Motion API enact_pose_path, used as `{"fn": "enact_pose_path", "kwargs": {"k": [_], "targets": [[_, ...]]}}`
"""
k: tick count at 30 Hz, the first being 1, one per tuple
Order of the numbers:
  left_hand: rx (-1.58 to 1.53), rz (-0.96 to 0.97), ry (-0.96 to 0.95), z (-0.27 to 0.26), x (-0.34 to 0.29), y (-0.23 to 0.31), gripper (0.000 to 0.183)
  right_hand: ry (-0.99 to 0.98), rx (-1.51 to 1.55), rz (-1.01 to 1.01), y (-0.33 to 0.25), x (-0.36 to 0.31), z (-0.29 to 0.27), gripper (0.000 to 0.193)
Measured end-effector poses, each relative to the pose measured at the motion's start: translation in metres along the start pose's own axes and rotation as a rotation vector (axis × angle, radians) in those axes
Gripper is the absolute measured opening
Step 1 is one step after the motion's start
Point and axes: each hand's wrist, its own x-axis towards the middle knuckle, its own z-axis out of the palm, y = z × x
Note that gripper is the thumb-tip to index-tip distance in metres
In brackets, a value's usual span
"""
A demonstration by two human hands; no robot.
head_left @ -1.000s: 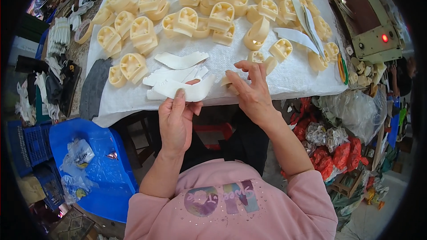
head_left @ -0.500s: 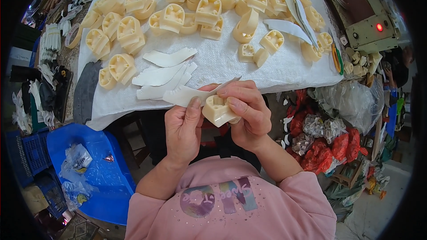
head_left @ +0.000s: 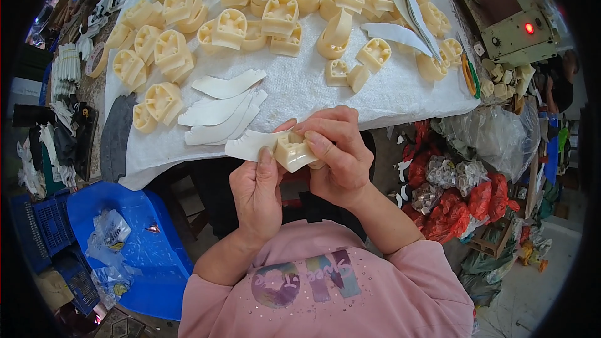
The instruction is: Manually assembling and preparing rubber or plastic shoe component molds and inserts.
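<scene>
Over the table's near edge, both my hands hold a cream plastic shoe heel [head_left: 294, 154] with a hollow top. A curved white strip of sheet material [head_left: 250, 144] lies along its far side, its loose end sticking out to the left. My left hand [head_left: 258, 183] is closed, thumb upright against the strip and the heel's left side. Wrapped round the right side is my right hand [head_left: 339, 155], its thumb on the rim and fingers bent over the far side; the strip's other end is hidden there. More white strips [head_left: 219, 112] lie stacked just beyond my left hand.
Many similar heels [head_left: 280, 15] crowd the far part of the cloth-covered table [head_left: 275, 91]. A blue plastic chair [head_left: 147, 238] with clear bags stands at lower left. Red bags [head_left: 447, 216] lie below right; a machine with a red light [head_left: 516, 34] stands far right.
My hands and the heel have shifted slightly left. The strip's right end, which stuck up above my right fingers, is now folded down out of sight. The view has shifted a little.
</scene>
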Motion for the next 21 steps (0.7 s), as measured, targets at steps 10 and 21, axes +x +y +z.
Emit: {"fn": "enact_pose_path", "kwargs": {"k": [10, 21], "targets": [[0.512, 0.355, 0.154, -0.02, 0.007, 0.009, 0.028, -0.107, -0.147, -0.016, -0.006, 0.013, -0.017, 0.037], [0.637, 0.074, 0.124, -0.016, 0.002, 0.006, 0.021, -0.636, -0.403, 0.144, -0.024, 0.027, -0.027, 0.023]]}}
